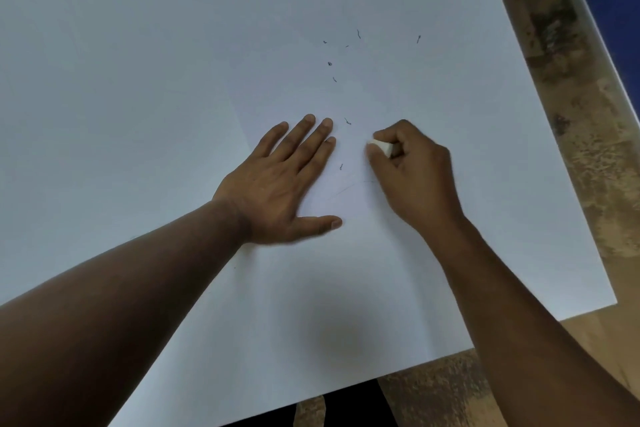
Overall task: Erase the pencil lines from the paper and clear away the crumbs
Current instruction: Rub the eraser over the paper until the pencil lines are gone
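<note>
Centrally, a white paper (346, 270) lies on a white board (121, 62); the left hand (277, 184) presses flat, fingers straight, while the right hand (412, 177) pinches an eraser (380, 146) below scattered crumbs (329, 63).

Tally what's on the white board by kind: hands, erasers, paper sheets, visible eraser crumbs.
Hands: 2, left hand flat on the paper, right hand gripping the eraser
Erasers: 1, white eraser
Paper sheets: 1, paper
Eraser crumbs: about 9 visible, e.g. crumb; smaller ones may be missed
Total: about 13
</note>
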`<state>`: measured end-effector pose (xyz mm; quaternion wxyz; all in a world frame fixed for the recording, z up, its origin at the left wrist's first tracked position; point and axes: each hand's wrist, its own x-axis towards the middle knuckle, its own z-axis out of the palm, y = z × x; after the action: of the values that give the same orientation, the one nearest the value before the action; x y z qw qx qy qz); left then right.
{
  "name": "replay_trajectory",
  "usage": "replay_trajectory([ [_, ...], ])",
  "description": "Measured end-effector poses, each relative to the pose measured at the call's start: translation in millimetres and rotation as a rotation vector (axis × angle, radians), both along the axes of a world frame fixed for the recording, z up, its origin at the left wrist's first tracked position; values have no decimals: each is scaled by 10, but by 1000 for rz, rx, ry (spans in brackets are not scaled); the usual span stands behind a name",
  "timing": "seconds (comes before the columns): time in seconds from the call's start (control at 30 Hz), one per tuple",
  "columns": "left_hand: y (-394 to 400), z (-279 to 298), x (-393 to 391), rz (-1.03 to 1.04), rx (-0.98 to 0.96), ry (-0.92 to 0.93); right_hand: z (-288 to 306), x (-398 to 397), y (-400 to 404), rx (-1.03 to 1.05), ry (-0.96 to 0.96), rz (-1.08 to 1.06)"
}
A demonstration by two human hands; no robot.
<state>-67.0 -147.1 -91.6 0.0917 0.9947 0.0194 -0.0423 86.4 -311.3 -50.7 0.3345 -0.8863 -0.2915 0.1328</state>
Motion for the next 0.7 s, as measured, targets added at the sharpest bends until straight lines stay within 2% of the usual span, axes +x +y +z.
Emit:
replay_trajectory([
  [0.17,-7,-6,6,-4,-1,-7,-21,-205,254,-55,-154,206],
  [0.27,-1,-15,4,2,-6,-12,-38,-30,146,-93,-234,112],
  [0.37,-3,-18,-2,16,-8,-17,-40,187,-37,-111,-222,0],
  [0.5,-7,-21,-1,15,-11,-28,-45,241,-21,-89,-162,-42],
  [0.57,-6,-21,-1,15,-7,-34,-43,163,79,-42,-141,-15],
  [0.7,-5,-12,2,3,0,-35,-69,-97,299,-30,-186,185],
])
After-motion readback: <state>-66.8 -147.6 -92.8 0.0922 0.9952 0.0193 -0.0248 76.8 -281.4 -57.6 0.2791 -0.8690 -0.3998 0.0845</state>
